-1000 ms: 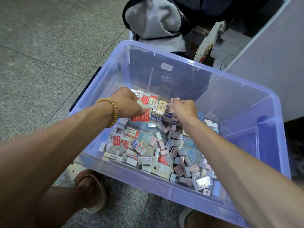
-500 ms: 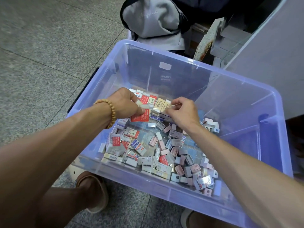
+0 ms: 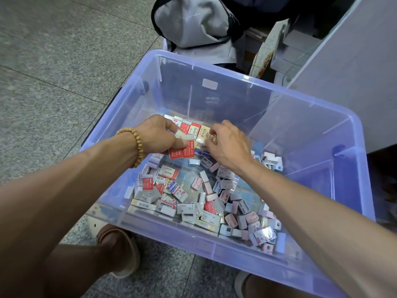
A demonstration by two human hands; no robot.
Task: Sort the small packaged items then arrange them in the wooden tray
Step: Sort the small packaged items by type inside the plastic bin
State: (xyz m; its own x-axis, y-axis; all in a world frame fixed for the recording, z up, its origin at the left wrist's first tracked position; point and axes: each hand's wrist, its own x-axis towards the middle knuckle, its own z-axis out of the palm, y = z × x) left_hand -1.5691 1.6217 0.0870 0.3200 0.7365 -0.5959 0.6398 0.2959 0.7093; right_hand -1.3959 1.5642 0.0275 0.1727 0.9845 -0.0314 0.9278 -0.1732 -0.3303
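A translucent blue plastic bin (image 3: 217, 248) on the floor holds several small packaged items (image 3: 189, 203), red, white, pink and grey, strewn over its bottom. A neat row of small boxes (image 3: 194, 127) stands at the far side of the pile. My left hand (image 3: 159, 136), with a wooden bead bracelet on the wrist, grips red packets (image 3: 182, 152) and a white one under the thumb. My right hand (image 3: 225, 145) reaches into the same spot, its fingers curled on a small beige packet (image 3: 211, 137) beside the row. No wooden tray is in view.
A grey and black backpack (image 3: 193, 29) lies behind the bin. A white cabinet panel (image 3: 354, 82) rises at the right. Speckled stone floor (image 3: 53, 61) spreads to the left. My sandalled foot (image 3: 120, 250) stands at the bin's near left corner.
My right hand has come down and to the left, from a raised position over the pile to the row of boxes by my left hand. My left hand has barely moved.
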